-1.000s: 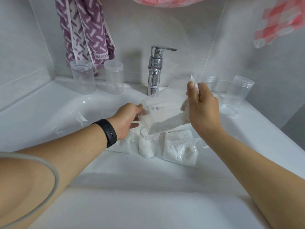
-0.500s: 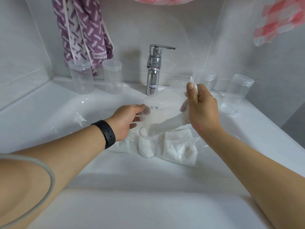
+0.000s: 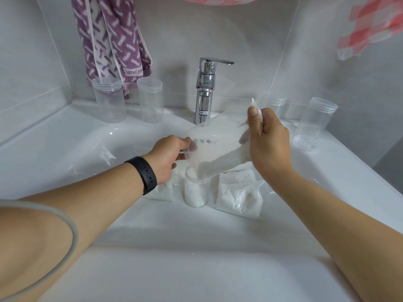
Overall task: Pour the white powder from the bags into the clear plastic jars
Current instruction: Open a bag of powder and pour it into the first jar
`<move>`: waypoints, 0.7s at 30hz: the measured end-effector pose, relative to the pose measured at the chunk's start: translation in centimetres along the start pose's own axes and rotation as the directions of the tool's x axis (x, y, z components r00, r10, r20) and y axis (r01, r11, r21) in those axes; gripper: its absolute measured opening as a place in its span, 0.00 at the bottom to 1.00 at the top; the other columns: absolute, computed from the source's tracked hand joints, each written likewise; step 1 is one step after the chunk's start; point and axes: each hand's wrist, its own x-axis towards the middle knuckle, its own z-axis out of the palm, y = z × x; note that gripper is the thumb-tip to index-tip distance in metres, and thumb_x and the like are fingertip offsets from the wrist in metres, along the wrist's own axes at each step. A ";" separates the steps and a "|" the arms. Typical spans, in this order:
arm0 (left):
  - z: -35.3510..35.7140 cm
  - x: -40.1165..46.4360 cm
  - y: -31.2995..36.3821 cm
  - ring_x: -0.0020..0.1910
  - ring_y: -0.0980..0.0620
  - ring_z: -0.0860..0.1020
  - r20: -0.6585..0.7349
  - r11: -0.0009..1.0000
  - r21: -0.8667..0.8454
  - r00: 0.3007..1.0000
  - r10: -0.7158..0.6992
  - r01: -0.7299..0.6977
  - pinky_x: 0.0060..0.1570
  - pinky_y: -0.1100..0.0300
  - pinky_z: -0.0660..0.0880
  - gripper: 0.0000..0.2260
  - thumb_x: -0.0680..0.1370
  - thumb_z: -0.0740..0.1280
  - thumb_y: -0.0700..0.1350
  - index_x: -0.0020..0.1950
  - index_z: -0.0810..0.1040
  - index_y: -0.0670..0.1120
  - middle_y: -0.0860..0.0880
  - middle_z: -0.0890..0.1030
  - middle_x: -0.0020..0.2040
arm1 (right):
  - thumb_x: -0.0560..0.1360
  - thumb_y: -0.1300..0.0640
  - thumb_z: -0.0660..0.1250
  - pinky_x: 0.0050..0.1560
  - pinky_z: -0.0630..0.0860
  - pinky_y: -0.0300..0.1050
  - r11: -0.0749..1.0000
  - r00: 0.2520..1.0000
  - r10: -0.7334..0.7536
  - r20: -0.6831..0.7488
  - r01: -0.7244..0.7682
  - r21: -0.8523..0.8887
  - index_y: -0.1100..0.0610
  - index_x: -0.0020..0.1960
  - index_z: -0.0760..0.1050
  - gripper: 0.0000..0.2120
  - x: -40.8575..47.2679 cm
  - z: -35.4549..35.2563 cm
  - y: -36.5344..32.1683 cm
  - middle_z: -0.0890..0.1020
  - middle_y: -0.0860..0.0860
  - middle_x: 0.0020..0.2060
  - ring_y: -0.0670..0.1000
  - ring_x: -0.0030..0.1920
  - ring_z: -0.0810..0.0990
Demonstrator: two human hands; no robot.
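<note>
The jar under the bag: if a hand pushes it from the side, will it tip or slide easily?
The jar is tall and narrow, so a high push could tip it. It looks nearly full of powder, so probably heavier and steadier than the empty jars. The smooth sink may let it slide.

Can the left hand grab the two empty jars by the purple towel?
Probably not right now. The left hand is busy pinching the bag over the filling jar. Nothing blocks the way to the empty jars, though.
</note>
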 end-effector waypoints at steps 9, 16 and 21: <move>0.1 -0.1 0.0 0.47 0.53 0.78 -0.007 1.000 -0.004 1.000 -0.012 0.012 0.54 0.52 0.64 0.11 0.83 0.62 0.47 0.41 0.79 0.50 0.56 0.84 0.49 | 0.84 0.37 0.54 0.35 0.71 0.45 1.000 1.000 -0.004 -0.011 0.004 0.009 0.56 0.46 0.71 0.24 -0.1 0.0 0.0 0.83 0.49 0.31 0.44 0.32 0.76; 0.1 -0.1 0.0 0.47 0.52 0.78 -0.002 1.000 -0.013 1.000 -0.024 0.024 0.55 0.52 0.64 0.11 0.82 0.62 0.46 0.42 0.79 0.50 0.55 0.84 0.49 | 0.83 0.36 0.53 0.35 0.74 0.47 1.000 1.000 -0.005 -0.010 0.006 0.024 0.55 0.49 0.73 0.24 0.0 -0.2 -0.2 0.84 0.48 0.32 0.44 0.31 0.76; 0.0 -0.2 0.1 0.45 0.53 0.78 0.001 0.999 -0.012 1.000 -0.030 0.030 0.55 0.52 0.64 0.11 0.82 0.62 0.46 0.42 0.79 0.50 0.56 0.84 0.48 | 0.84 0.37 0.53 0.34 0.70 0.40 1.000 1.000 -0.005 -0.013 0.005 0.014 0.54 0.50 0.74 0.23 0.0 -0.3 -0.2 0.84 0.48 0.32 0.43 0.33 0.77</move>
